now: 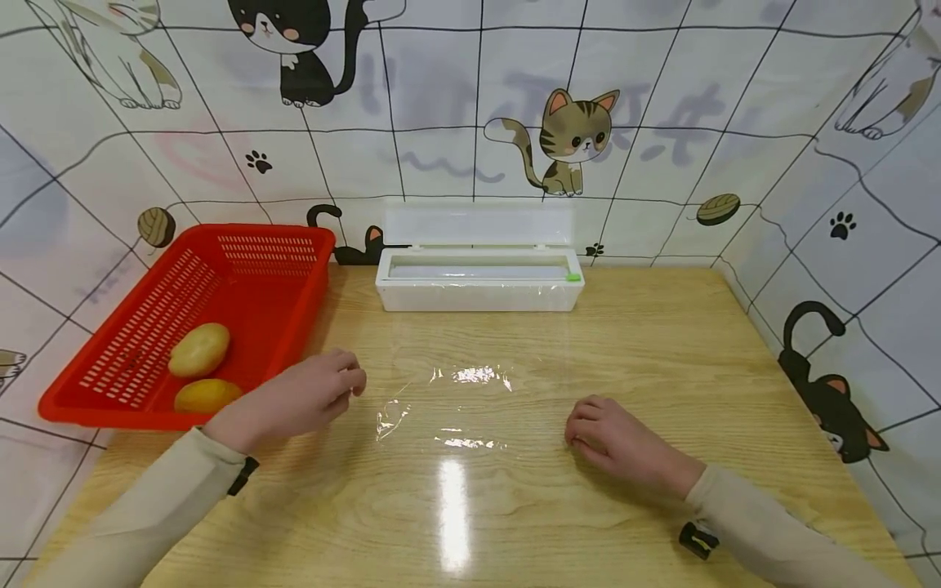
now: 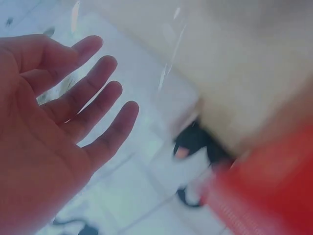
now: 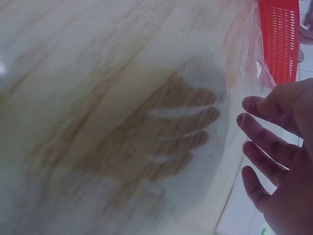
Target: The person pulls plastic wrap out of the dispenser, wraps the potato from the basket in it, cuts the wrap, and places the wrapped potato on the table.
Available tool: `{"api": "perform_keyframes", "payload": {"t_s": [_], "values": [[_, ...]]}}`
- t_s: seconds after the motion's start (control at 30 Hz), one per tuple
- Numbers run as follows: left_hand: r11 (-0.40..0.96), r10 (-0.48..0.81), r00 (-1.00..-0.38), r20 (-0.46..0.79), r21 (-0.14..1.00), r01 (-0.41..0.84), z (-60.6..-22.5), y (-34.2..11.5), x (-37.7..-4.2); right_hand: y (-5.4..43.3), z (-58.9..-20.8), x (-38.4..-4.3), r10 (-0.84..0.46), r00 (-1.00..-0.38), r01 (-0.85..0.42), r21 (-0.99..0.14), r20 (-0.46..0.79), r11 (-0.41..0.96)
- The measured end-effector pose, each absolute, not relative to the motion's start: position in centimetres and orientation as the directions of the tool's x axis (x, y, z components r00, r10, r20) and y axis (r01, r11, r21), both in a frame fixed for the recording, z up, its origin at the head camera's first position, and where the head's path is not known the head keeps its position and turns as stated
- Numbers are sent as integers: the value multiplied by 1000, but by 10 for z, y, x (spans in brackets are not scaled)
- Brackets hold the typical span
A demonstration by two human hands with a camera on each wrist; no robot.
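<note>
A sheet of clear plastic wrap (image 1: pixel 478 376) runs from the front of a white wrap dispenser box (image 1: pixel 474 296) and lies over the wooden table, its creases catching the light. My left hand (image 1: pixel 312 392) hovers by the sheet's left side, next to the red basket. Its fingers are loosely bent and spread in the left wrist view, with nothing seen in them. On the other side, my right hand (image 1: pixel 625 445) is low over the table near the sheet's right edge. In the right wrist view its fingers (image 3: pixel 266 134) are relaxed and apart, above their shadow.
The red plastic basket (image 1: pixel 294 310) stands at the left, holding a pale potato (image 1: pixel 199 350) and a yellow oval fruit (image 1: pixel 207 396). The dispenser's lid (image 1: pixel 479 223) is raised against the cat-patterned wall covering, and a green slider (image 1: pixel 573 278) sits at its right end.
</note>
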State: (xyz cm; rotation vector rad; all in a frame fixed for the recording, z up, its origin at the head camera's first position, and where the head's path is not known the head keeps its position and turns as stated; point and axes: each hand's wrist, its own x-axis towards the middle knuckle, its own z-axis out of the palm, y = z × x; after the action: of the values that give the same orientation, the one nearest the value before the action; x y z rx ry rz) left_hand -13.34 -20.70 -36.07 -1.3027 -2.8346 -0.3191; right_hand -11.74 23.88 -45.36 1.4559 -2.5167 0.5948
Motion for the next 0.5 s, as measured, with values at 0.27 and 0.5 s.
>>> {"api": "perform_keyframes", "payload": {"t_s": [0.27,0.5], "values": [[764,634,-772,46,115,635,-309,-238,-163,240,-452,-121,-799,-564,-813,-309,208,494],[857,513,-848,-134,136,497,-301,-278,-193,236,-452,-126,-806,-552,-821,-305,215,482]]}}
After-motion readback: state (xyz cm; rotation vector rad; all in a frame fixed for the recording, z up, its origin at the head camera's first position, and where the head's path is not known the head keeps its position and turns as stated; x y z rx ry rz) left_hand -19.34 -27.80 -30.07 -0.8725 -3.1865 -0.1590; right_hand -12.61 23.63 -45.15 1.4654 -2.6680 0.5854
